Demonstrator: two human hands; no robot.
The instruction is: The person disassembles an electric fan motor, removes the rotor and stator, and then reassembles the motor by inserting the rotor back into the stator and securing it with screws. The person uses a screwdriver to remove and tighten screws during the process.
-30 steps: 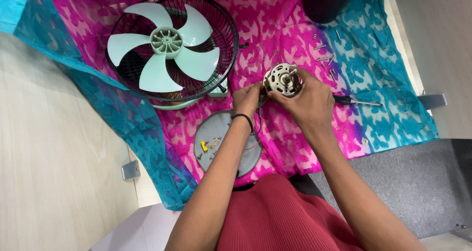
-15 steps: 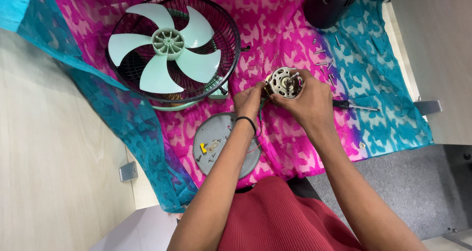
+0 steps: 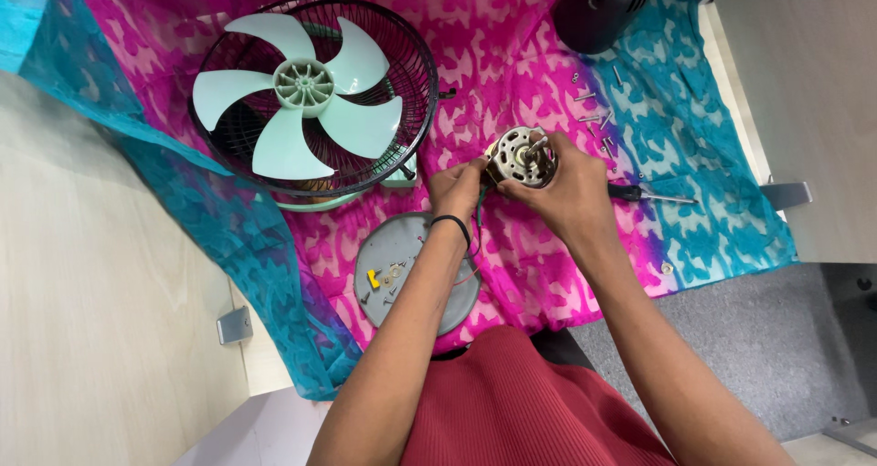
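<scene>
Head view, both hands' grip closed on fan motor, left hand, right hand

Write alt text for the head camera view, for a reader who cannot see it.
Two bare hands, left hand and right hand, hold a small round fan motor above a pink and blue cloth. A caged fan with pale green blades lies to the left, a round grey base plate nearer the person, and a screwdriver and loose screws to the right.
</scene>
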